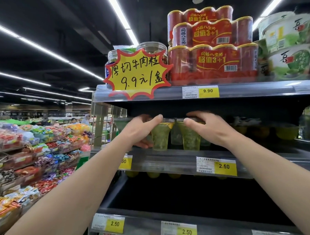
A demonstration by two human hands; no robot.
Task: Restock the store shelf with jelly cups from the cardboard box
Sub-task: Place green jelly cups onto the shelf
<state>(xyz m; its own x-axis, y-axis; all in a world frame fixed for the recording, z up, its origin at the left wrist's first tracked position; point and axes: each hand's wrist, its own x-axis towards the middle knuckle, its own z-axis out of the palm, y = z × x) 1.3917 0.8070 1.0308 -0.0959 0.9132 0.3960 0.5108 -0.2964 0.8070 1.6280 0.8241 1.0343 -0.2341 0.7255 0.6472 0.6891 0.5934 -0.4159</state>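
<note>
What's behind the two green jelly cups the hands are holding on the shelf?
Behind the green jelly cups, between them, more pale green cups stand in shadow. The left hand and right hand cover the rest.

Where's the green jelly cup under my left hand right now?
The green jelly cup stands at the middle shelf's front edge, beside a second green cup, above the 2.50 price tag.

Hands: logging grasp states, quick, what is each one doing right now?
Left hand: grips a green jelly cup on the shelf.
Right hand: grips the neighbouring green jelly cup.

Dark ceiling (70, 23), bright strip lights (39, 46)
</note>
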